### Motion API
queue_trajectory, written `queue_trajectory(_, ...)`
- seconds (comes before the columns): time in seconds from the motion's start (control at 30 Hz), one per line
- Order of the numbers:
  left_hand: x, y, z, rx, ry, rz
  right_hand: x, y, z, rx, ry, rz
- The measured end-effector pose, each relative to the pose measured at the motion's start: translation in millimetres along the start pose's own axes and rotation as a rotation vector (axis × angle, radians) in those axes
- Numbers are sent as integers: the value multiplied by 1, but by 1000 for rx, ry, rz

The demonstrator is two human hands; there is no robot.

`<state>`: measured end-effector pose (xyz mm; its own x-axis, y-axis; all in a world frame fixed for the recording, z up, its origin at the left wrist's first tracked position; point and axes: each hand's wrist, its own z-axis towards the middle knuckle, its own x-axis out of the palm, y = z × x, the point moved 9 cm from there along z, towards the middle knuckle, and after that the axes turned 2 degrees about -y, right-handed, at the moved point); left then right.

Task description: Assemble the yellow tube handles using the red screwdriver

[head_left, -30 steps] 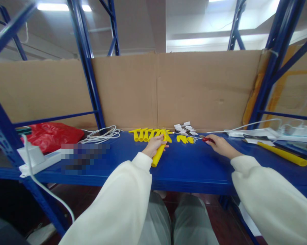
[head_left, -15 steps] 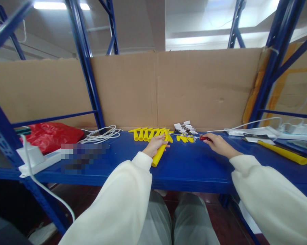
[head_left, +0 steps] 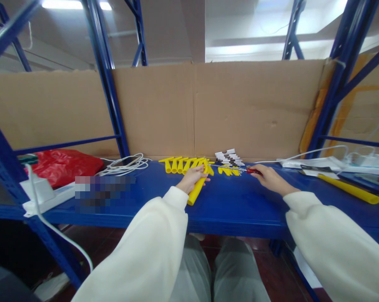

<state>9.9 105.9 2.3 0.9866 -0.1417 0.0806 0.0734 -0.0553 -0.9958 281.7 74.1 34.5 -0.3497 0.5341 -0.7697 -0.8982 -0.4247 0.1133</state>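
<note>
My left hand [head_left: 192, 179] is closed round a yellow plastic tube-like handle [head_left: 196, 193], held tilted above the blue shelf with its round end toward me. In my right hand [head_left: 269, 178] is a screwdriver [head_left: 254, 170] with a red handle, its long metal shaft pointing left. The shaft's tip meets the upper end of the yellow handle; whether it sits in a screw is too small to tell. Several matching yellow handles [head_left: 174, 166] stand in a row behind my left hand. Small yellow pieces [head_left: 227, 170] lie under the shaft, in front of several black-and-white packets [head_left: 229, 157].
A coiled white cable [head_left: 126, 164], a red plastic bag [head_left: 68, 167] and a white power strip [head_left: 55, 198] are on the left. At right lie a long yellow tube [head_left: 349, 188] and another power strip [head_left: 362, 167]. A cardboard panel [head_left: 239, 109] closes the back between blue posts.
</note>
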Motion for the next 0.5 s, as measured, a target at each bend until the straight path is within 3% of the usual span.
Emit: queue_trajectory(0.5,0,0,2,26,0,6,0,2,0,-20,3,-25)
